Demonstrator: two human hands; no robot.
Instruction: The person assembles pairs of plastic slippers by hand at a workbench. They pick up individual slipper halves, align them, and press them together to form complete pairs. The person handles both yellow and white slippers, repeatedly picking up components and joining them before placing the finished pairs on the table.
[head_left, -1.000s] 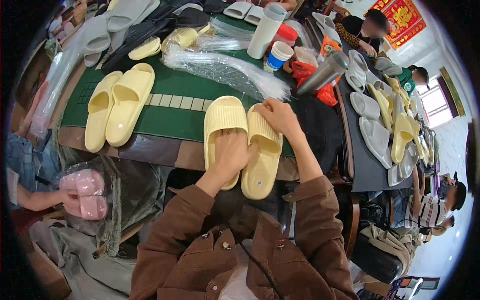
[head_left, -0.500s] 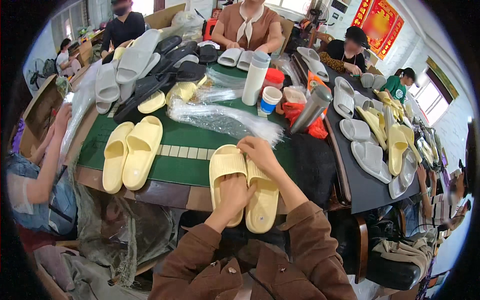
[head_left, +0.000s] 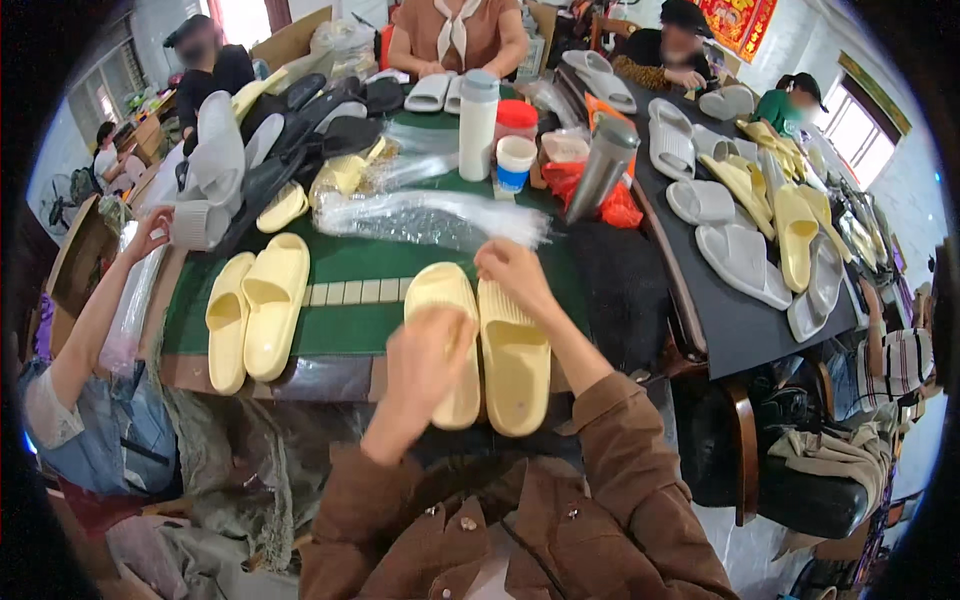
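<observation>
A pair of pale yellow slippers lies side by side at the near table edge, soles down, toes pointing away from me. My left hand [head_left: 425,365], smeared by motion, is over the left slipper [head_left: 443,290] and hides part of its strap and footbed; its fingers are too blurred to read. At the toe of the right slipper [head_left: 516,375] is my right hand [head_left: 512,272], its fingers curled together in a pinch. Whatever they may hold is too small to make out. A second pale yellow pair [head_left: 258,310] rests to the left on the green mat [head_left: 345,337].
Clear plastic bags [head_left: 430,218] lie beyond the slippers. A white bottle [head_left: 478,125], a paper cup [head_left: 514,163] and a steel tumbler [head_left: 603,168] stand behind them. Grey slippers [head_left: 735,262] cover the right table. At left, a co-worker's hand [head_left: 150,235] touches a grey slipper.
My left hand has come up out of the left slipper's opening. My right hand's fingers have drawn together at the toe. The co-worker at left now reaches to a grey slipper.
</observation>
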